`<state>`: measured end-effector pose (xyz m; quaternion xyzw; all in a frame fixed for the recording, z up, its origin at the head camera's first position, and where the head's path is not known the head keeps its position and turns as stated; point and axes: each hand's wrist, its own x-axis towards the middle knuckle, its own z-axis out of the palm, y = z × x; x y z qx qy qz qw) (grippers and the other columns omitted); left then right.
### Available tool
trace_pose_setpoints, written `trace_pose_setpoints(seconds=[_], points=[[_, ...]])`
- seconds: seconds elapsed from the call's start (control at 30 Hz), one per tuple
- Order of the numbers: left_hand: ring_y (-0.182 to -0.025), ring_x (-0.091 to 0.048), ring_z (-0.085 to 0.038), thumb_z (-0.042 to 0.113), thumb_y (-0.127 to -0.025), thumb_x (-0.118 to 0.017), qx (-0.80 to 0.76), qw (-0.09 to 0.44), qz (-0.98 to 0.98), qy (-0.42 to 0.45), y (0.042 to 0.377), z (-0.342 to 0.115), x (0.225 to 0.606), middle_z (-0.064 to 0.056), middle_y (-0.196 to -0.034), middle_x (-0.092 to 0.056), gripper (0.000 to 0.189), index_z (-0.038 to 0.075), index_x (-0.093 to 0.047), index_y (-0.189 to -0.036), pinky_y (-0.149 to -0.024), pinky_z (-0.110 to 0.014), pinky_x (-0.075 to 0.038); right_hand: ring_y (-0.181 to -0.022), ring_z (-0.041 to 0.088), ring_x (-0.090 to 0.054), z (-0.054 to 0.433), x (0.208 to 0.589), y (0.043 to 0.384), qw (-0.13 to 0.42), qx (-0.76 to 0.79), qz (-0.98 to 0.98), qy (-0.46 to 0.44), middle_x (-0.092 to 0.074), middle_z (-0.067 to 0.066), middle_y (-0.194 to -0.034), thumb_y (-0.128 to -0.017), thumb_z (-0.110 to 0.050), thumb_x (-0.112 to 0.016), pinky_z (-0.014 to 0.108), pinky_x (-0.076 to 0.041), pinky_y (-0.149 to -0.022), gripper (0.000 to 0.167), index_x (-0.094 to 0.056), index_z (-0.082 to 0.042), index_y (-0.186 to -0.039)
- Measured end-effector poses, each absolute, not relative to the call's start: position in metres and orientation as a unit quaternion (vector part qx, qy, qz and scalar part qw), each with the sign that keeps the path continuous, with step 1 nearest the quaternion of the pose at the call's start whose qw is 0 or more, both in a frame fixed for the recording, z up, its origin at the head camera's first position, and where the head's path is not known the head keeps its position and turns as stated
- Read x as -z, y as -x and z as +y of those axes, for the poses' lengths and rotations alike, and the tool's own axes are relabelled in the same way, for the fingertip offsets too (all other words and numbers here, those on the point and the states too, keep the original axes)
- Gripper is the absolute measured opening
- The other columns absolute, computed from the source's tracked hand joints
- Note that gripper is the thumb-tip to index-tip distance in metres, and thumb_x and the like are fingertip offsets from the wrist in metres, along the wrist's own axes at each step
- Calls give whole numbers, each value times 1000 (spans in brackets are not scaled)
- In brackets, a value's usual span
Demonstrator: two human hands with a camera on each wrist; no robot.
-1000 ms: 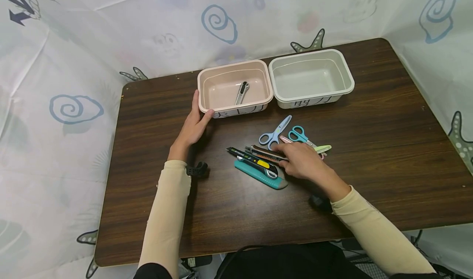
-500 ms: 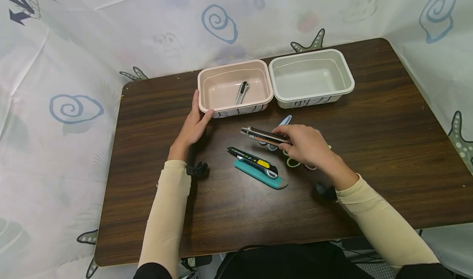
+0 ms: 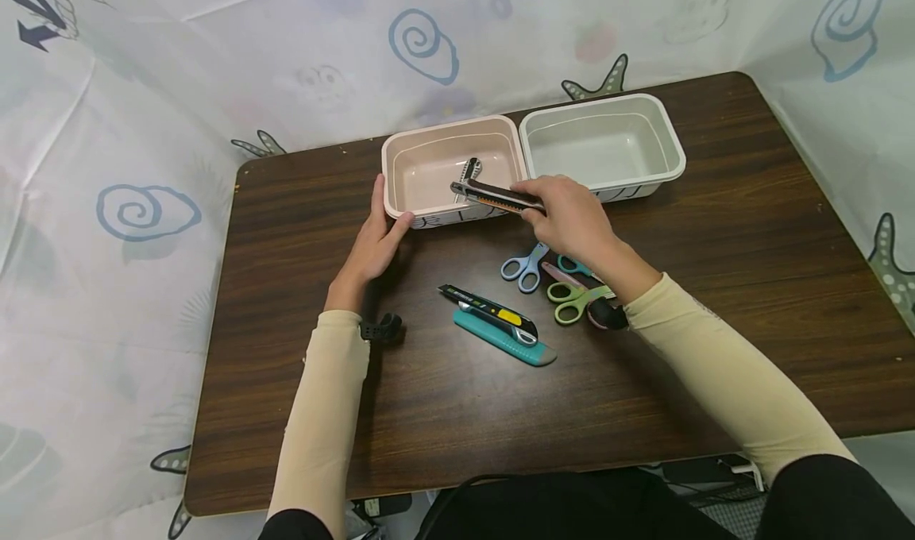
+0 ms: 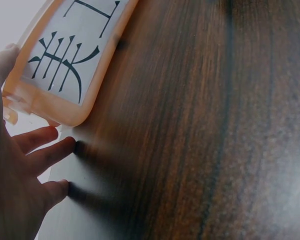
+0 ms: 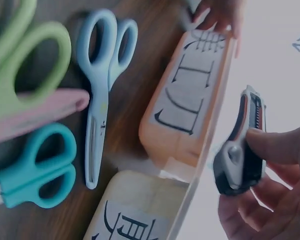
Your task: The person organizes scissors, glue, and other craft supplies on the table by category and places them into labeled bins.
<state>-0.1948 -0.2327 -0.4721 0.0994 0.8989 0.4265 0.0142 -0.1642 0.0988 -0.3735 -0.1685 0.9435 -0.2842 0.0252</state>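
Observation:
My right hand [image 3: 574, 221] pinches a black-and-silver utility knife [image 3: 500, 198] with orange edging above the front rim of the pink bin [image 3: 423, 176]. The right wrist view shows the thumb on the side of this knife [image 5: 247, 135] and the fingers behind it. Inside the pink bin lies a small silver utility knife [image 3: 469, 171], partly covered by the held one. My left hand [image 3: 368, 246] rests at the bin's left front corner, fingers extended along its side. On the table lie a black-and-yellow utility knife [image 3: 493, 311] and a teal one [image 3: 500, 340], side by side.
Right of the pink bin stands a pale grey bin [image 3: 600, 155]; both have labels with black characters. Beneath my right forearm lie blue scissors [image 3: 527, 268], green scissors [image 3: 575, 298], teal scissors [image 5: 37, 172] and a pink pair [image 5: 45, 110]. A printed curtain [image 3: 286, 55] hangs behind the table.
My right hand has picked up the black-and-silver utility knife from the pile and carried it away from me to the pink bin. The left hand has stayed in place.

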Motion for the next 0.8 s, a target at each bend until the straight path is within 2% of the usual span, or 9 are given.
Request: trace_pose_setpoints(seconds=[0.17,0.37,0.53,0.67,0.8], points=[[-143,-26,-19,59,-97,-48,-424,14,900,-97,194,-234,473,5,-162,-13,82,45,10,-153,-112,-51,-22,-113,30,-54,88,377,187,16,297,938,177,-63,13,-128,-96,-7,-60,44,-41,-90,38,-62,-8,-134],[-143,-26,-19,59,-96,-48,-422,11,901,-99,194,-233,472,6,-162,-14,83,45,10,-154,-112,-50,-22,-117,33,-53,76,381,205,26,291,938,186,-62,13,-129,-97,-8,-58,44,-39,-97,37,-62,-7,-133],[-143,-27,-22,57,-97,-48,-423,10,900,-99,193,-234,471,4,-162,-14,83,41,8,-156,-112,-52,-23,-112,28,-56,65,383,217,45,304,934,181,-63,10,-129,-99,-9,-56,41,-41,-93,33,-64,-9,-131],[-142,-27,-23,56,-98,-48,-422,10,901,-100,193,-234,470,2,-162,-15,82,40,8,-156,-111,-52,-23,-98,24,-54,55,391,225,43,327,929,170,-65,9,-125,-99,-9,-56,38,-40,-85,27,-68,-10,-124],[-142,-27,-22,55,-98,-48,-423,11,900,-102,193,-232,469,2,-162,-15,81,42,9,-155,-112,-52,-23,-102,24,-55,47,398,230,42,329,927,176,-65,9,-123,-99,-9,-57,37,-40,-88,24,-71,-9,-118]])
